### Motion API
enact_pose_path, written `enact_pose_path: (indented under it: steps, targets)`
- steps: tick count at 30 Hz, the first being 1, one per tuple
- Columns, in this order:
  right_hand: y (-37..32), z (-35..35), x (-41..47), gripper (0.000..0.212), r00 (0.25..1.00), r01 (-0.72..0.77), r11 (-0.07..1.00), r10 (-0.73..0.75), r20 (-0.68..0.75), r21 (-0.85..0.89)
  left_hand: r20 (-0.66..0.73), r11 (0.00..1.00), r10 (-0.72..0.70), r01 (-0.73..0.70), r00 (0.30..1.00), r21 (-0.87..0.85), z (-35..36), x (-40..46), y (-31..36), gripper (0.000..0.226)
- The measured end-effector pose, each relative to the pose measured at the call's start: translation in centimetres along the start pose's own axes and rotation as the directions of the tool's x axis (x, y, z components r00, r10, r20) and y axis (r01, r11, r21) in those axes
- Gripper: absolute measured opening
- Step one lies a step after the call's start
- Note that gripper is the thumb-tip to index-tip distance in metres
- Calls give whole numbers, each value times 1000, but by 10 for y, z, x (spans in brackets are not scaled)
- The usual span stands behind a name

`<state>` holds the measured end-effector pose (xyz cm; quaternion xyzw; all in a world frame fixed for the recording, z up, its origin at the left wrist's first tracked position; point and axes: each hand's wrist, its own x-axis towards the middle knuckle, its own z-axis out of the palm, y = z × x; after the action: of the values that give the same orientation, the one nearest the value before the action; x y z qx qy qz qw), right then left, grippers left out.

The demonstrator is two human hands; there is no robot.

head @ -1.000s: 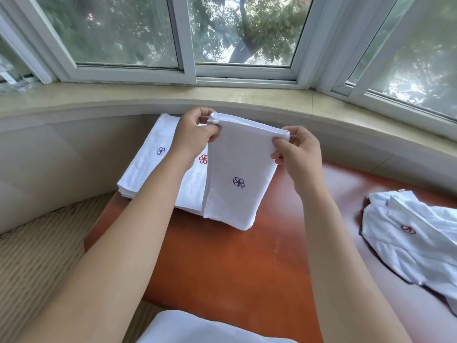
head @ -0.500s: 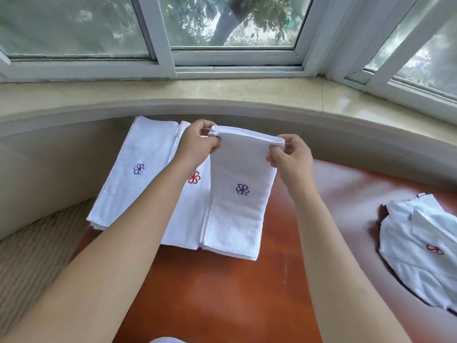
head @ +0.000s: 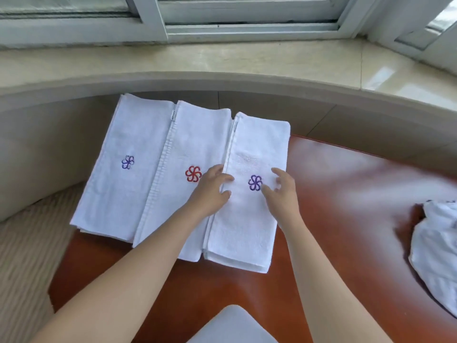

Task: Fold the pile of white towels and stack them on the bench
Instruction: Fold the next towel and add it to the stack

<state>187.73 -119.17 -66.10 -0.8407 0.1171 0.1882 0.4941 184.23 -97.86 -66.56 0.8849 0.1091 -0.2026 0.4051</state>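
Three folded white towels lie side by side on the red-brown bench (head: 346,219). The left towel (head: 118,184) bears a purple flower mark, the middle towel (head: 188,144) a red one, and the right towel (head: 254,219) a purple one. My left hand (head: 212,189) rests with relaxed fingers on the left edge of the right towel. Just right of that towel's purple mark, my right hand (head: 282,191) hovers or lightly touches with fingers spread. Neither hand grips anything. A pile of unfolded white towels (head: 435,256) lies at the bench's right end.
A curved beige stone sill (head: 222,63) and its wall run behind the bench, under white window frames. Beige carpet (head: 24,256) lies to the left. A pale grey-white shape (head: 235,325) shows at the bottom edge, in front of the bench.
The folded towel that both hands held up by its top edge now lies flat beside the other two. Both hands have let go and moved down to its middle.
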Motion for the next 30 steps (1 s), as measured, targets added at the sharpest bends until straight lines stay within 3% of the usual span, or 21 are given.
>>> enact_pose_path:
  steps: [3, 6, 10, 13, 16, 19, 21, 23, 26, 30]
  targets:
    - [23, -4, -29, 57, 998, -24, 998, 21, -58, -53, -77, 999, -25, 27, 997, 30, 14, -27, -11, 43]
    - [42, -3, -68, 52, 981, -169, 985, 167, -100, -18, -76, 992, -106, 111, 991, 65, 24, -60, -15, 42]
    - [69, 0, -118, 43, 945, -322, 943, 326, 32, -86, 56, 980, -162, 154, 985, 125, 37, -106, -21, 33]
    - [85, 0, -144, 40, 937, -331, 941, 337, 90, -68, 32, 972, -228, 225, 973, 63, 53, -138, -29, 19]
    - [93, -1, -157, 45, 961, -260, 952, 272, 59, -162, -21, 967, -252, 252, 968, 29, 67, -157, -31, 25]
    - [92, -6, -171, 66, 993, -87, 924, 109, 38, -371, -120, 933, -193, 219, 974, 284, 81, -172, -25, 41]
    - [94, -10, -183, 74, 983, 179, 772, -108, 151, -610, -122, 828, -113, 161, 986, 536, 92, -183, -17, 53]
    - [98, -15, -196, 75, 917, 371, 585, -106, 385, -721, 28, 770, -150, 99, 988, 630, 104, -198, -12, 67]
    - [98, -26, -212, 71, 891, 345, 576, 47, 452, -741, 110, 794, -267, 154, 957, 588, 110, -224, -3, 69]
    - [91, -37, -233, 66, 888, 382, 635, -53, 456, -671, 34, 833, -210, 160, 977, 530, 111, -261, 15, 66]
